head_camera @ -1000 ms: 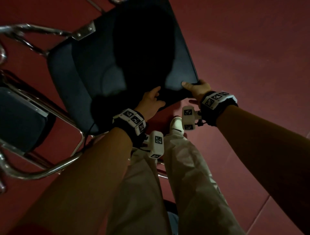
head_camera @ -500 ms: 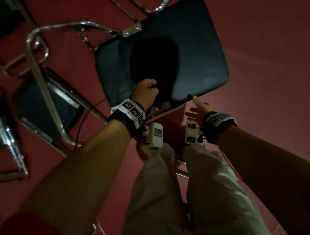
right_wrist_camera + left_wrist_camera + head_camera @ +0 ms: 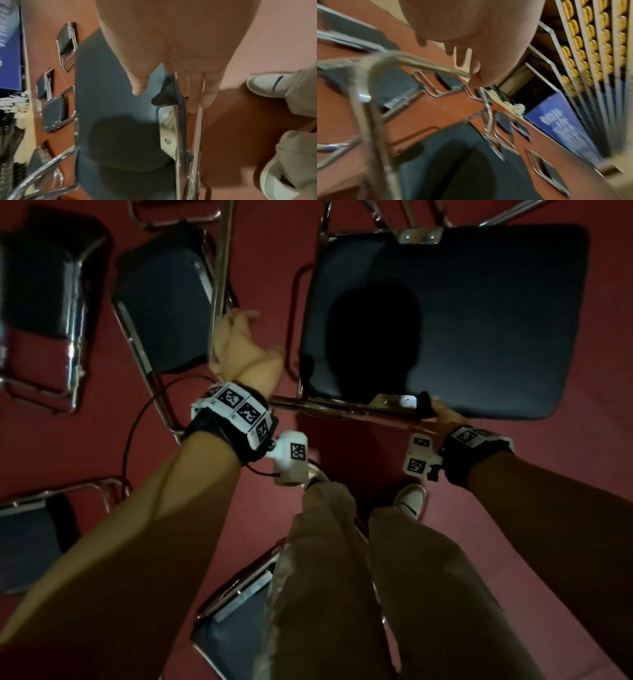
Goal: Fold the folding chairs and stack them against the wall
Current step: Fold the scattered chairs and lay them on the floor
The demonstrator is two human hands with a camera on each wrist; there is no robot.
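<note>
So, nothing here really counts as a container apart from the tall rack [image 3: 597,40] along the far wall in my left wrist view, and its slots are packed with rows of yellow things too blurry for me to name. A blue banner [image 3: 563,129] leans at the foot of it.

The chair I'm working on [image 3: 445,316] sits right in front of me on the red floor [image 3: 513,508], dark padded seat facing up, with a shadow across the middle of it. My right hand [image 3: 442,419] is at the near edge of that seat, next to the metal bracket [image 3: 394,400]. From the right wrist view the thumb lies on top of the cushion and the straight fingers [image 3: 197,92] run under the edge beside the chrome tube, so it's a loose pinch on the seat rim rather than a fist.

My left hand [image 3: 239,344] is up and off to the left of the seat, touching or very close to a chrome frame tube [image 3: 219,278]. The wrist view is smeared, with the fingers hanging relaxed and spread above the tube, and I can't tell if they actually grip it.

More folding chairs [image 3: 164,302] stand around on the left, and one more is behind my legs [image 3: 239,628].
</note>
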